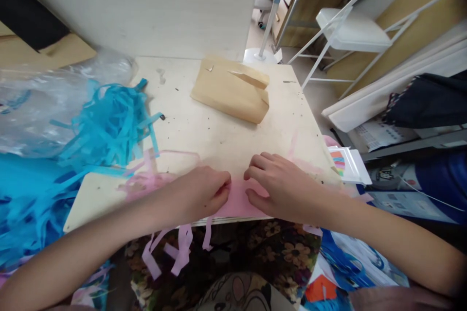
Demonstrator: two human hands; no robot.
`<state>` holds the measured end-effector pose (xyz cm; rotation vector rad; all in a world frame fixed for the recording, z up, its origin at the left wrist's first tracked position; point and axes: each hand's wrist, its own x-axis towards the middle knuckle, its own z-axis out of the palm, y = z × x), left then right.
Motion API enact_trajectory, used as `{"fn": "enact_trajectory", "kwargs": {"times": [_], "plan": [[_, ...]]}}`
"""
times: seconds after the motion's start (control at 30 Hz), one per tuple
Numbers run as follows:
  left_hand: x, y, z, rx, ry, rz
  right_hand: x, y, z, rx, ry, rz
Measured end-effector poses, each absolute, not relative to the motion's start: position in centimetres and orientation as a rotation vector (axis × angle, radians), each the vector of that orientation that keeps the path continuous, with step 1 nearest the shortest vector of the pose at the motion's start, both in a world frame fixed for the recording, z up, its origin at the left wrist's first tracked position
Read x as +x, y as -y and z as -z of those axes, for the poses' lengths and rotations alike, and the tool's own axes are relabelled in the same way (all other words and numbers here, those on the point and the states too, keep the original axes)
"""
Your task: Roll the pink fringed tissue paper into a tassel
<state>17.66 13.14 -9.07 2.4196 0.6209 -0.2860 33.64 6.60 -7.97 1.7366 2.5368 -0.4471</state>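
Blue strips [109,121] left of pink sheet [238,202]

A pale wooden tabletop [182,131] carries a creased brown paper packet [228,90], with small dark specks around it. Left of the packet, blue paper strips [113,126] overlap the tabletop. On the packet's near side lies a pink sheet [237,201]; farther left, pink strips [149,182] lie loosely tangled.

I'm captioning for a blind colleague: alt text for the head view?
A person's curled left hand and open right hand are over a pink sheet at the near edge of a pale table. A brown paper packet lies beyond; blue strips are heaped at left.
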Motion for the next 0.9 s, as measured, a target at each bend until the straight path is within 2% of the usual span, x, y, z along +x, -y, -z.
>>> {"fn": "enact_trajectory", "kwargs": {"times": [0.13, 0.3, 0.57, 0.77, 0.9], "plan": [[17.7, -12.9, 9.2, 2.454, -0.637, 0.284, 33.4, -6.7, 8.1, 1.695, -2.505, 0.47], [17.7, -12.6, 9.1, 2.487, -0.649, 0.318, 33.3, -5.9, 7.7, 1.693, -2.495, 0.315], [17.8, -12.8, 8.8, 2.521, -0.631, 0.393, 34.2, -6.1, 8.7, 1.599, -2.416, 0.348], [17.4, -12.8, 8.4, 2.695, -0.806, 0.558, 34.2, -5.9, 9.8, 1.516, -2.468, 0.118], [17.2, -13.0, 8.6, 2.788, -0.756, 0.553, 34.0, -5.6, 10.2, 1.465, -2.424, 0.0]]}}
